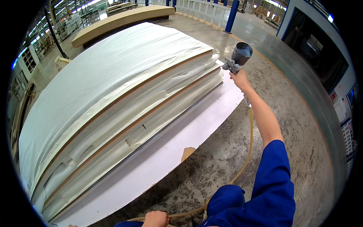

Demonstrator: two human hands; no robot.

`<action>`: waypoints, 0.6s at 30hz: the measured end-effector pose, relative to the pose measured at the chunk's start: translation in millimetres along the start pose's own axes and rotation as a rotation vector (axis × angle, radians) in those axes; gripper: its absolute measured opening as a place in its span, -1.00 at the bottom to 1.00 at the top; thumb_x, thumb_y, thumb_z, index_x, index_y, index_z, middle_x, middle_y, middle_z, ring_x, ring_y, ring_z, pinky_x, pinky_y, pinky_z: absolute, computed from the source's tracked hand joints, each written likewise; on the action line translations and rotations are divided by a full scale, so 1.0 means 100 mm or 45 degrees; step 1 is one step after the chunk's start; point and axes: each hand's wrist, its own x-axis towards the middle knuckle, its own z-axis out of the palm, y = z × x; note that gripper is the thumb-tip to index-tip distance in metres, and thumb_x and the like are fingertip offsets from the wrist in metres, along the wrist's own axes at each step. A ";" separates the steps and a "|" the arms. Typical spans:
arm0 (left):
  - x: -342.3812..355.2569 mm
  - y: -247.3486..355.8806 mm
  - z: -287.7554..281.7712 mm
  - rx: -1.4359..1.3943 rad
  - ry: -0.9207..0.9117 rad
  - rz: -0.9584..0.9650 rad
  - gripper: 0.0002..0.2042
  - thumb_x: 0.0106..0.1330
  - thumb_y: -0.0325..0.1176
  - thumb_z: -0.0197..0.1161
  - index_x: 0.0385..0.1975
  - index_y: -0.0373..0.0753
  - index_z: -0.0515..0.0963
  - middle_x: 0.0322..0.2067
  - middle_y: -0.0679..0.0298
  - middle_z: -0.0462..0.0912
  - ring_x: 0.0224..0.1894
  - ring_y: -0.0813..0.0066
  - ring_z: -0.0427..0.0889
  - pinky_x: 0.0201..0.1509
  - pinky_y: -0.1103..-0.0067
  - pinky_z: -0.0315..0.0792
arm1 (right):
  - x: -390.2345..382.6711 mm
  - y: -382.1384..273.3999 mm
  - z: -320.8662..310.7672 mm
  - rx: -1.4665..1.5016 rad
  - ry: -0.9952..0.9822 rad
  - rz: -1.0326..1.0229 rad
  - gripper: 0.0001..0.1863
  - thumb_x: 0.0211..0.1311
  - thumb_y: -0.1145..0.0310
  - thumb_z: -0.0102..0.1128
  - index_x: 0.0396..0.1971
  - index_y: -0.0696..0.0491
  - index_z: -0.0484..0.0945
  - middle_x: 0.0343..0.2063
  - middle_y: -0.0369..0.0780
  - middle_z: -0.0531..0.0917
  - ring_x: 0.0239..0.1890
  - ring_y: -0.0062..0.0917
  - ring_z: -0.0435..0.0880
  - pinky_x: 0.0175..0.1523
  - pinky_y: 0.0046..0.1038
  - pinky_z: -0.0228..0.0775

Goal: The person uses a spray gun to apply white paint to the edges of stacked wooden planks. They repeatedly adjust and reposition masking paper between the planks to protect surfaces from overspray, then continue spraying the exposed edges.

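Note:
My right hand, at the end of my outstretched arm, grips a grey metal spray gun with a dark cup on top, near the far right end of a stack of panels. These panels are covered in white foam sheet and paper, with brown edge strips showing along the near side, and lie on a white board with a torn patch. A yellow hose hangs from the gun. My left hand is closed round that hose at the lower edge.
Behind the stack lies a pile of tan boards, with a blue post and white fencing beside it. A dark doorway is at right. Concrete floor with the trailing hose surrounds the stack's near right side. A black post stands back left.

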 end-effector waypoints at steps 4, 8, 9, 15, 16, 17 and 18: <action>0.01 0.02 0.00 0.000 0.009 -0.006 -0.74 0.17 -0.23 0.13 -0.58 -0.28 0.62 -0.51 0.02 0.65 -0.41 0.06 0.65 -0.33 0.24 0.53 | 0.08 0.10 -0.01 0.016 0.060 -0.036 -0.72 0.10 0.32 0.23 -0.50 0.30 0.58 -0.56 0.00 0.65 -0.45 -0.18 0.65 -0.27 -0.24 0.42; 0.00 0.03 -0.03 -0.004 0.015 0.003 -0.74 0.17 -0.23 0.13 -0.57 -0.28 0.63 -0.50 0.02 0.65 -0.40 0.05 0.66 -0.32 0.24 0.53 | 0.06 0.08 -0.04 0.035 0.105 -0.018 -0.71 0.10 0.32 0.23 -0.48 0.31 0.59 -0.56 0.00 0.65 -0.46 -0.19 0.66 -0.27 -0.25 0.43; -0.01 0.03 -0.03 -0.008 0.020 0.008 -0.74 0.17 -0.23 0.13 -0.57 -0.27 0.63 -0.50 0.02 0.65 -0.39 0.05 0.66 -0.32 0.25 0.53 | 0.03 0.04 -0.05 0.037 0.108 -0.020 -0.71 0.10 0.32 0.23 -0.48 0.32 0.59 -0.56 0.00 0.65 -0.46 -0.19 0.66 -0.27 -0.25 0.43; 0.01 0.02 0.04 -0.028 -0.018 -0.021 -0.74 0.18 -0.24 0.10 -0.55 -0.26 0.64 -0.46 0.03 0.66 -0.37 0.07 0.66 -0.29 0.24 0.54 | -0.16 -0.16 -0.09 0.047 -0.040 0.031 -0.71 0.08 0.32 0.25 -0.50 0.31 0.59 -0.58 -0.04 0.66 -0.50 -0.29 0.65 -0.32 -0.31 0.42; 0.01 0.02 0.05 -0.029 -0.031 -0.022 -0.74 0.18 -0.24 0.09 -0.55 -0.26 0.64 -0.46 0.03 0.66 -0.36 0.07 0.66 -0.28 0.25 0.54 | -0.17 -0.16 -0.09 0.066 -0.038 0.016 -0.71 0.08 0.31 0.25 -0.52 0.31 0.59 -0.58 -0.05 0.65 -0.51 -0.30 0.64 -0.32 -0.31 0.42; 0.01 0.02 0.05 -0.030 -0.045 -0.024 -0.74 0.18 -0.24 0.09 -0.54 -0.27 0.64 -0.46 0.03 0.66 -0.35 0.07 0.67 -0.27 0.25 0.55 | -0.18 -0.17 -0.08 0.086 -0.037 0.001 -0.71 0.08 0.31 0.25 -0.53 0.30 0.59 -0.59 -0.06 0.65 -0.52 -0.32 0.63 -0.33 -0.32 0.42; 0.01 0.01 0.05 -0.033 -0.059 -0.028 -0.73 0.19 -0.24 0.08 -0.54 -0.27 0.64 -0.45 0.03 0.66 -0.35 0.07 0.67 -0.27 0.25 0.55 | -0.22 -0.22 -0.07 0.108 -0.038 -0.015 -0.70 0.08 0.31 0.25 -0.54 0.30 0.59 -0.59 -0.07 0.65 -0.53 -0.33 0.63 -0.33 -0.33 0.42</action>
